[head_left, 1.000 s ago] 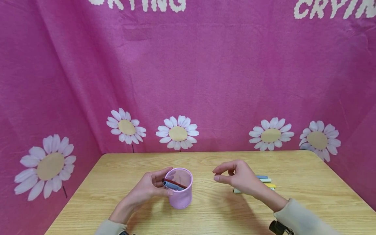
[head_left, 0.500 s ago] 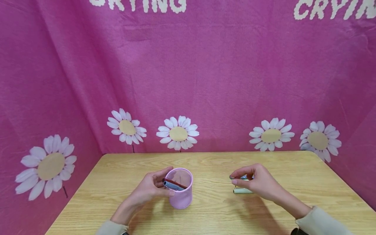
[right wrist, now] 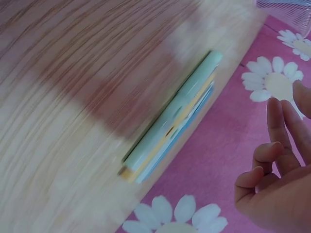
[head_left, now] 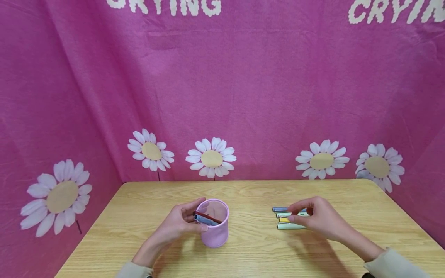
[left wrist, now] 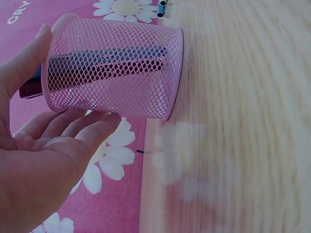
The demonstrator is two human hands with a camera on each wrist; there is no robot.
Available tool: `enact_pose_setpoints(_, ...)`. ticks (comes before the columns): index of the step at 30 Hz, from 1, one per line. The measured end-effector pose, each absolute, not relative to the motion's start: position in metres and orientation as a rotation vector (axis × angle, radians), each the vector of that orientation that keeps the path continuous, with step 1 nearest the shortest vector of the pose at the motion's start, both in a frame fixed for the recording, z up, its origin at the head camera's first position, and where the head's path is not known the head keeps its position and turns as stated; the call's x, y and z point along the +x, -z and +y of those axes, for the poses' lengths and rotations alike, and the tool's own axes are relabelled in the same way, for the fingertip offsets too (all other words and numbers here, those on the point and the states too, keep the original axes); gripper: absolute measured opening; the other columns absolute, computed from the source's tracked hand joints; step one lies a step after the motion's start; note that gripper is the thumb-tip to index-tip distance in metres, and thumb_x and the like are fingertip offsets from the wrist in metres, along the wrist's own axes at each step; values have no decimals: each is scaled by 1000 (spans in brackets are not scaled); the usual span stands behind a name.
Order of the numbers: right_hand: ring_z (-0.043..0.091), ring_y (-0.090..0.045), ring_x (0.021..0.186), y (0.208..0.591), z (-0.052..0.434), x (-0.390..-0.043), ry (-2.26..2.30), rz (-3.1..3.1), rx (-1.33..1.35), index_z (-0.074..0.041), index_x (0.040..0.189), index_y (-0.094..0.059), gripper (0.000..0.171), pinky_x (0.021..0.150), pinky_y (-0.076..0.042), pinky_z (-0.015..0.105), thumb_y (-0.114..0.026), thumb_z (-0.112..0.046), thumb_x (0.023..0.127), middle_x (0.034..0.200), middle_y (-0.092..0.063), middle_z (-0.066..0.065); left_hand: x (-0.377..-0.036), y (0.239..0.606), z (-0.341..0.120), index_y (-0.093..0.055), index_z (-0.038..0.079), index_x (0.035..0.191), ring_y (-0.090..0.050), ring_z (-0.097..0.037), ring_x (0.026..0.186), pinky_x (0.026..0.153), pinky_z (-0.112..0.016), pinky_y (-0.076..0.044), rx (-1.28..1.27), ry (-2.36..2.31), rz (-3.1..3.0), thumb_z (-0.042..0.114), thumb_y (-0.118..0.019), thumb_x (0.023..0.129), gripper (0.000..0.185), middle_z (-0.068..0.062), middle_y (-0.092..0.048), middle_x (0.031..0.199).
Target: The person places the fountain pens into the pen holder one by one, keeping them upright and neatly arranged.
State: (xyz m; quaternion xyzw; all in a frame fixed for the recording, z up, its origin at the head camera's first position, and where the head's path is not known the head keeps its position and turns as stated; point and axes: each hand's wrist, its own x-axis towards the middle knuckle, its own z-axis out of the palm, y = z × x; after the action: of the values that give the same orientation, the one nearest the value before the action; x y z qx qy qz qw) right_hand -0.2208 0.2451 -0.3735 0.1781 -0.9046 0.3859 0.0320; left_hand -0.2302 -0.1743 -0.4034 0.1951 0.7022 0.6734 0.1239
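A pink mesh pen cup (head_left: 214, 236) stands on the table, with a dark red pen (head_left: 201, 213) and a blue-grey pen (head_left: 204, 219) leaning in it. My left hand (head_left: 174, 224) holds the cup by its left side, thumb and fingers on either side near the rim. To the right, my right hand (head_left: 321, 219) hovers over a row of pens, its fingertips bent toward one another. Nothing shows between them in the right wrist view. The row has a blue pen (head_left: 279, 209), a whitish pen (head_left: 282, 215), a yellow pen (head_left: 283, 219) and a pale green pen (right wrist: 177, 107) nearest me.
The wooden table (head_left: 243, 255) reaches back to a pink cloth (head_left: 264, 96) printed with daisies and white letters. This cloth also hangs at the left and right sides. Bare tabletop lies between the cup and the row of pens.
My right hand has moved right, away from the cup and over the row of pens, uncovering their left ends. The left hand and the cup stay where they were.
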Motion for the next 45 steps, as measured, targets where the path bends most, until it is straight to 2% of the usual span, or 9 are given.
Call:
enact_pose_setpoints(6,7,-38,62,382,262,-225,-1009,-2784,655,-11,103,-83,22,54,-34,25,-90,-18,84,83,-69,-13,-231,404,-173,-35,-11,158,-57,-43,132,101,-33,-54,569,-1972,2042,2,-87,85,90,-30,-47,155)
enact_pose_setpoints(13,11,-56,80,391,275,-229,-858,-2869,743,-15,105,-84,27,67,-44,28,-93,-18,80,92,-70,-13,-231,404,-172,-36,-11,158,-57,-42,132,101,-32,-54,558,-1973,2043,1,-87,84,90,-29,-49,154)
enact_pose_setpoints(25,11,-55,79,404,280,-235,-741,-2894,749,-16,105,-84,28,67,-42,28,-94,-20,78,91,-66,-13,-230,401,-172,-37,-10,157,-62,-33,126,100,-32,-54,531,-1973,2050,0,-87,84,89,-28,-50,153)
enact_pose_setpoints(32,10,-53,77,408,281,-236,-746,-2862,775,-16,105,-84,29,65,-42,27,-95,-18,78,90,-66,-14,-230,400,-174,-37,-9,158,-57,-39,132,104,-33,-51,536,-1963,2051,2,-86,86,88,-27,-50,154)
enact_pose_setpoints(40,8,-58,84,412,283,-242,-711,-2879,809,-19,104,-85,28,75,-53,35,-95,-22,78,93,-66,-16,-229,400,-174,-38,-8,158,-60,-35,129,103,-32,-52,526,-1962,2047,3,-86,86,88,-27,-51,153)
enact_pose_setpoints(45,7,-59,85,417,284,-245,-696,-2887,821,-20,101,-85,24,75,-53,34,-95,-21,79,93,-65,-17,-230,401,-174,-37,-9,158,-61,-34,128,102,-33,-53,529,-1968,2041,2,-87,85,89,-28,-51,153)
